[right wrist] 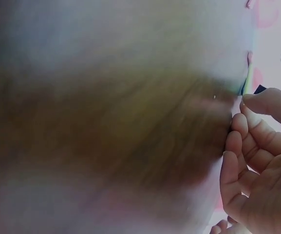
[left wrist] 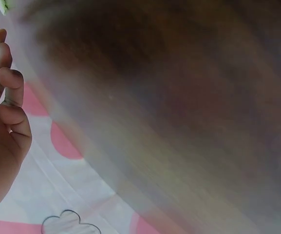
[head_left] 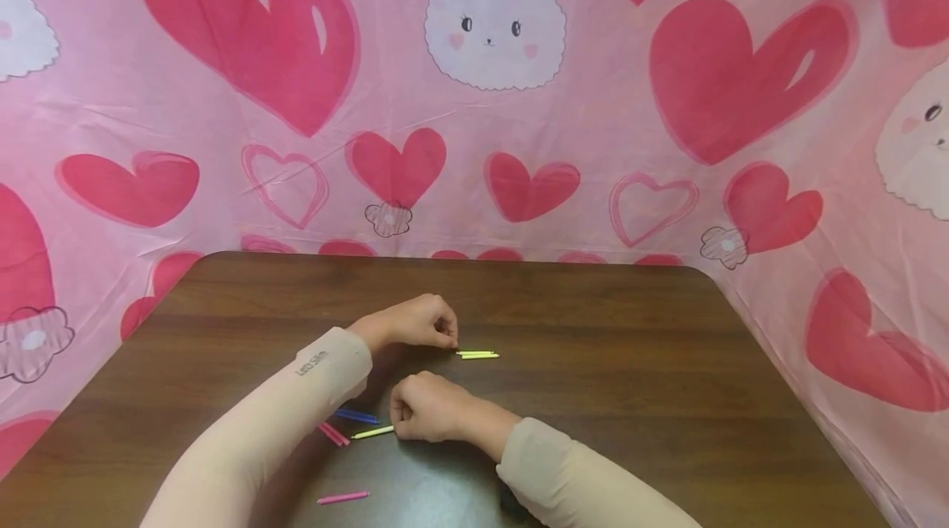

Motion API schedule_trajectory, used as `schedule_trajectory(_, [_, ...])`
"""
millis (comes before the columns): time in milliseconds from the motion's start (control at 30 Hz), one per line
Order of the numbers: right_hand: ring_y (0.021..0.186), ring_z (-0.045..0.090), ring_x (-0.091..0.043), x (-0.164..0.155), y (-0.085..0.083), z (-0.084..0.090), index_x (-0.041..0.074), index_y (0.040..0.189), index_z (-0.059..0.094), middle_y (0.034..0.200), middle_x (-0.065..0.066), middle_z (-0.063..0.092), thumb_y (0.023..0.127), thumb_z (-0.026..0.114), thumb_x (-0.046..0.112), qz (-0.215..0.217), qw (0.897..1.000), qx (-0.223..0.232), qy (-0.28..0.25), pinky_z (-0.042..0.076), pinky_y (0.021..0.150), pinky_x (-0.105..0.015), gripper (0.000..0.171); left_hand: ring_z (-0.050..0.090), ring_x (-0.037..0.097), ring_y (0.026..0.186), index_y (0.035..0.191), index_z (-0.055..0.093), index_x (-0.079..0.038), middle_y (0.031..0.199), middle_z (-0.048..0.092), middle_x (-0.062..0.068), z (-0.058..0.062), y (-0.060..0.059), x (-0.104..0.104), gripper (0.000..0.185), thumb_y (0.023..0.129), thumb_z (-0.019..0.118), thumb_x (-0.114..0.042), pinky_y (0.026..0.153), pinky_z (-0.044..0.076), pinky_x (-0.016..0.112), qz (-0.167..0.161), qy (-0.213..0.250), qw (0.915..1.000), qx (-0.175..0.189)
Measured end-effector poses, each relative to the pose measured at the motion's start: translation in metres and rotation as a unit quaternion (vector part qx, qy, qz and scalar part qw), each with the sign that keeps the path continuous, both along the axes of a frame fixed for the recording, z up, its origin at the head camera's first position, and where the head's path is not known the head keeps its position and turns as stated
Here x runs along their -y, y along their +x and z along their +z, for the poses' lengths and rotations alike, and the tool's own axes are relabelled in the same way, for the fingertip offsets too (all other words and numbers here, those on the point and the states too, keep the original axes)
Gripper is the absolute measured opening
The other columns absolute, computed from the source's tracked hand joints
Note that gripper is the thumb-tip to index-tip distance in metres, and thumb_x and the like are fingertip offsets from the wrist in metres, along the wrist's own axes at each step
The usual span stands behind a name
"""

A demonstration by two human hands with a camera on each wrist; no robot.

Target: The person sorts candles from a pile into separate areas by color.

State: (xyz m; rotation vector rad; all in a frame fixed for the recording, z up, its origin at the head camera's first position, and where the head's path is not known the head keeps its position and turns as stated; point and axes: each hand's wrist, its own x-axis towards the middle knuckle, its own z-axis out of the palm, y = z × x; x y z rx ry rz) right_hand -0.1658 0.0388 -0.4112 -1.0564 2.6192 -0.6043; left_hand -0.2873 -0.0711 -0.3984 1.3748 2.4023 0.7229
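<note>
In the head view my right hand [head_left: 430, 408] pinches one end of a thin yellow stick [head_left: 373, 432] between thumb and forefinger, close above the table. The right wrist view also shows this yellow stick [right wrist: 249, 80] running out from the fingertips. Farther back, my left hand [head_left: 413, 322] has its fingers bent, with the fingertips at the left end of two yellow sticks [head_left: 479, 356] lying side by side. In the left wrist view a yellow stick [left wrist: 2, 6] shows just beyond the fingertips; whether they grip it is unclear.
Blue sticks [head_left: 358, 416] and pink sticks [head_left: 334, 434] lie left of the right hand, partly behind the left sleeve. A single pink stick [head_left: 343, 498] lies nearer the front. The brown wooden table [head_left: 630, 347] meets a pink heart-patterned cloth [head_left: 460, 120] behind.
</note>
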Motion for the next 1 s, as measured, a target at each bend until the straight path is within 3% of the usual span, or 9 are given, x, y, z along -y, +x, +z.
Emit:
schedule_trajectory(533, [0.057, 0.045, 0.004, -0.006, -0.002, 0.004, 0.013, 0.077, 0.067, 0.063, 0.012, 0.053, 0.085, 0.071, 0.007, -0.01, 0.999, 0.04, -0.026, 0.041, 0.056, -0.01, 0.011, 0.05, 0.002, 0.065, 0.081, 0.075, -0.012, 0.072, 0.067, -0.006, 0.0, -0.006, 0.037, 0.008, 0.088, 0.073, -0.014, 0.062, 0.047, 0.019, 0.064, 0.017, 0.9978, -0.003])
schedule_trajectory(1000, [0.058, 0.047, 0.003, -0.017, -0.003, 0.005, 0.012, 0.078, 0.068, 0.064, 0.011, 0.054, 0.085, 0.071, 0.005, -0.03, 0.996, 0.064, -0.051, 0.043, 0.057, -0.013, 0.01, 0.055, 0.003, 0.07, 0.084, 0.075, -0.011, 0.078, 0.071, -0.005, 0.001, 0.002, 0.081, 0.006, 0.087, 0.074, -0.016, 0.068, 0.051, 0.022, 0.121, 0.055, 0.9907, -0.029])
